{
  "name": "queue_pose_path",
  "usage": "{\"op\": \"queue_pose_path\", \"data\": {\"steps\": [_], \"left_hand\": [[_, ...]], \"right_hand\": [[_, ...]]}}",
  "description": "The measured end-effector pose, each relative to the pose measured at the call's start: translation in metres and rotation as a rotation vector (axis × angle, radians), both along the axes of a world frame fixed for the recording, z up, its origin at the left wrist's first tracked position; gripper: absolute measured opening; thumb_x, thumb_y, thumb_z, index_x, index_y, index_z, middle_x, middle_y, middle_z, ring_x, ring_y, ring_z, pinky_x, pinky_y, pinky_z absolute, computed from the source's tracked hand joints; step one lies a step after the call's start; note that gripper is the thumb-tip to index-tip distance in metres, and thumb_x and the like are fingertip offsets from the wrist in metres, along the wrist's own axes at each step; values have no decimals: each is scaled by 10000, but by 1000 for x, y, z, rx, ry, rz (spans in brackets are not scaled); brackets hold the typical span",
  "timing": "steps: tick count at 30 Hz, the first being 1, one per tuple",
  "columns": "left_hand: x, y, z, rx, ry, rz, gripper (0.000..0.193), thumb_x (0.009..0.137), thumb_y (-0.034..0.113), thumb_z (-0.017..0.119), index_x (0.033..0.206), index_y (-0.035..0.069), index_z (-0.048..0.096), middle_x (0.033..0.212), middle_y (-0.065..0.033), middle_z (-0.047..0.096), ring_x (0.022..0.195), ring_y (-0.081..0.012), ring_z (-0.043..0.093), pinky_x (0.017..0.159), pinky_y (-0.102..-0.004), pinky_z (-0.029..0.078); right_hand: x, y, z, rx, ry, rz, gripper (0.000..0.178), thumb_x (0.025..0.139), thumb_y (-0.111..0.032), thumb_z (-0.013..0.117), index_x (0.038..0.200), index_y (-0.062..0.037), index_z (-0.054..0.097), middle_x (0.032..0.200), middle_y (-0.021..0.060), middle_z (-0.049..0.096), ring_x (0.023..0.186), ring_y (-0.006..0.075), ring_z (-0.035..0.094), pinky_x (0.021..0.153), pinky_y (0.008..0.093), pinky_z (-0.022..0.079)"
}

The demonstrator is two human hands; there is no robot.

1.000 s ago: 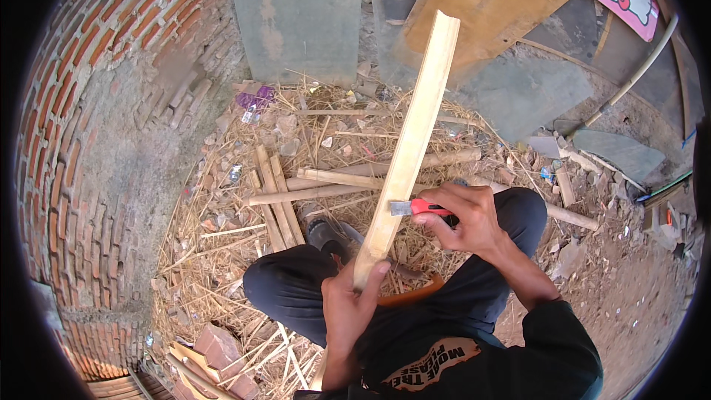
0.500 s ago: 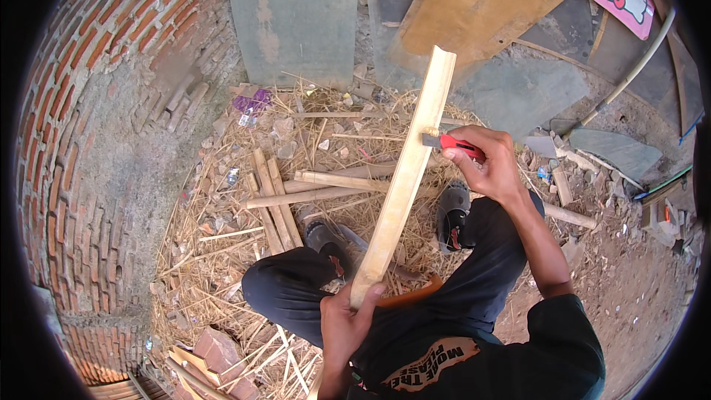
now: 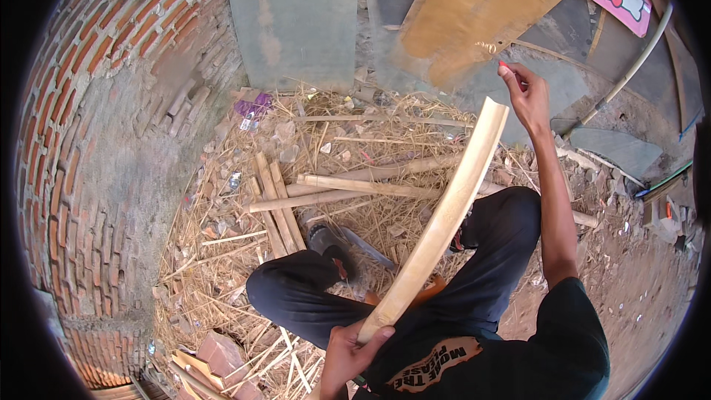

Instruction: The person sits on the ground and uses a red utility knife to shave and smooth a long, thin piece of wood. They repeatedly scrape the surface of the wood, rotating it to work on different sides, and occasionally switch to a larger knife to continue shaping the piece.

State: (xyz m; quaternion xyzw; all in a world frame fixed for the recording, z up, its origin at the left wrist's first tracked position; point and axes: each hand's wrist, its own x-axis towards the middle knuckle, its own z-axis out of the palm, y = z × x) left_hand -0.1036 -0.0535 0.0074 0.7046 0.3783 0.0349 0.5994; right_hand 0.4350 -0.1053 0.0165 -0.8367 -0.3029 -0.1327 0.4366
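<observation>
Bamboo strip, pale and channelled [image 3: 447, 215], is clamped at near end by left hand [image 3: 348, 354], slanting far right, seemingly for steadiness; red-handled tool [image 3: 503, 65] is gripped beyond far end by right hand [image 3: 532, 102]

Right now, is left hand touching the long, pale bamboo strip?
Touching. Head view: left hand clasps the strip at its near end, thumb over it.

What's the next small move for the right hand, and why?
Probably bring the right hand and its red cutter down onto the pale strip. The cutter is beyond the strip's far end, off its surface, with a curled shaving in view beside it, while the left hand grips the near end.
</observation>
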Motion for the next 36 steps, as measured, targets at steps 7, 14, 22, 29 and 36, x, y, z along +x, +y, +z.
{"op": "queue_pose_path", "data": {"steps": [7,14,22,29,36], "left_hand": [[-2,19,-25,22,80,245,288,1025,281,790,1008,-6,803,554,17,589,481,-34,508,467,-267,394],[28,36,-23,33,-2,270,289,1046,272,754,989,-11,755,581,5,576,472,-58,543,451,-278,414],[49,39,-26,87,-147,218,287,1074,255,699,1129,-26,707,669,-12,603,607,-54,527,553,-269,416],[74,44,-11,87,-200,200,271,1074,240,707,1105,-28,686,728,-43,629,670,-74,525,599,-279,432],[88,46,-6,169,-297,146,251,1055,211,738,1110,-26,675,773,-70,663,687,-105,547,626,-301,474]], "right_hand": [[3,-37,5,-374,140,125,421,1036,-439,683,1041,-34,799,804,131,744,694,257,637,710,422,500],[-17,-55,-31,-635,136,359,425,1067,-407,653,1086,7,746,782,175,701,686,301,650,735,424,535],[-67,-38,-12,-524,203,396,396,1068,-386,639,1138,-7,731,826,222,711,786,361,720,759,478,528],[-176,-27,-9,12,190,613,271,977,-236,783,1127,-17,728,881,144,730,764,351,712,722,425,556],[-246,-21,-28,72,-64,846,335,878,-267,882,1121,-71,758,877,59,718,623,226,685,541,343,551]]}}
